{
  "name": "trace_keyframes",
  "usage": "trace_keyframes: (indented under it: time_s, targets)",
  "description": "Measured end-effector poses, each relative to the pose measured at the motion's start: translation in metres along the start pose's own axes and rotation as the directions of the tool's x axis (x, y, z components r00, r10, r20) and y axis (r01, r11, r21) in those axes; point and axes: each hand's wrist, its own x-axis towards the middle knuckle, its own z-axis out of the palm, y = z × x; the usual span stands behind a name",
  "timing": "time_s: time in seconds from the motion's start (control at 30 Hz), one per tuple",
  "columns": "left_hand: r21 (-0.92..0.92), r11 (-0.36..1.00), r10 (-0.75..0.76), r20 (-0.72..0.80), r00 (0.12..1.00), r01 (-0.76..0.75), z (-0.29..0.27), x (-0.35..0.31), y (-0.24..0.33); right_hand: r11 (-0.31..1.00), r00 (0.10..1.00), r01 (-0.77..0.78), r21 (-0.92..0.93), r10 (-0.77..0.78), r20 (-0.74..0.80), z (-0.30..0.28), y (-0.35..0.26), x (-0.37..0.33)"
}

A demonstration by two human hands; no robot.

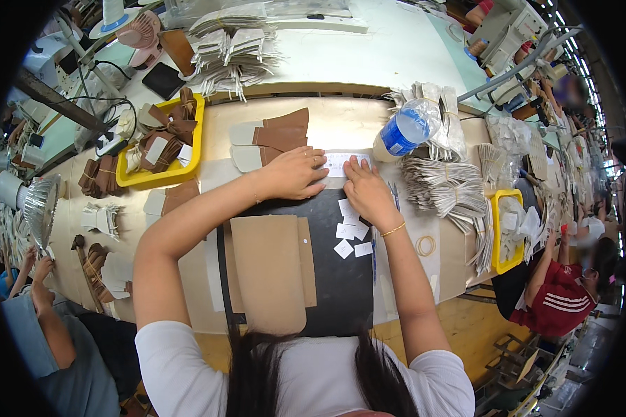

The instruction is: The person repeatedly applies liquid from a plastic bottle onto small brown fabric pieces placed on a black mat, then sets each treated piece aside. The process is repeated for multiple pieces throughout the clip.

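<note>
A small white paper sheet (336, 164) with printed marks lies at the top edge of a black mat (344, 292). My left hand (293, 174) rests flat at its left end, fingers stretched out. On the sheet's right end lie the extended fingertips of my right hand (368, 193). Several small white labels (350, 231) are scattered on the mat below my right hand. Tan shoe-upper-like pieces (268, 267) lie stacked on the mat between my forearms. Just beyond my left hand are brown pieces with pale grey ends (282, 131).
A water bottle (401, 132) stands beyond my right hand, beside bundled pale pieces (444, 184). Yellow trays stand left (200, 132) and right (495, 233). A pen (374, 254) and rubber bands (426, 245) lie right of the mat. Co-workers sit on both sides.
</note>
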Motion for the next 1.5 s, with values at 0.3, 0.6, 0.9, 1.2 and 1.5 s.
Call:
trace_keyframes:
  time_s: [0.3, 0.6, 0.9, 1.2, 1.5]
  targets:
    - [-0.028, 0.993, -0.096, 0.339, 0.936, 0.112, -0.014, 0.02, -0.001, 0.996, 0.999, -0.028, 0.08, 0.029, -0.013, -0.005, -0.001, 0.002]
    - [0.088, 0.995, -0.065, 0.226, 0.972, 0.046, -0.013, 0.008, -0.002, 0.998, 0.999, 0.024, -0.057, -0.026, -0.03, -0.006, -0.005, 0.004]
    - [0.133, 0.988, -0.124, 0.39, 0.913, 0.078, -0.027, 0.02, 0.002, 0.993, 0.998, -0.005, -0.115, -0.002, -0.059, -0.006, -0.001, 0.006]
    - [-0.186, 0.891, -0.358, 0.275, 0.892, 0.415, -0.079, 0.018, 0.009, 0.992, 0.986, -0.024, -0.123, 0.044, 0.158, -0.016, 0.001, 0.029]
    - [-0.127, 0.888, -0.432, 0.094, 0.897, 0.441, -0.114, -0.041, 0.114, 0.986, 0.983, 0.022, -0.165, 0.008, 0.181, -0.017, 0.003, 0.029]
